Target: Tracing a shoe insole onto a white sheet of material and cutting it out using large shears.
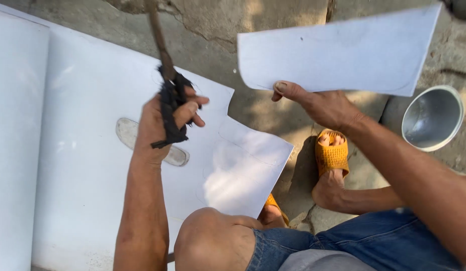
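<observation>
- Head view: left hand (160,123) grips cloth-wrapped shears (169,88), blades pointing far.
- Right hand (321,105) pinches the cut white sheet piece (338,52) at its near edge, to the right of the shears, long axis left-right.
- Big white sheet (87,165) lies on the ground under the left hand.

Outdoor, makeshift sheet-metal workshop, set up right on the ground. Rough, cracked concrete floor (273,40) in hard sunlight, with sharp shadows. Large white metal sheet (82,165) spread flat on that floor at left, cut to a jagged edge, no counter anywhere. Finished round tin vessel (432,118) standing at far right. Work done squatting: bare knee, denim shorts, orange sandal (332,153) on the concrete.
</observation>
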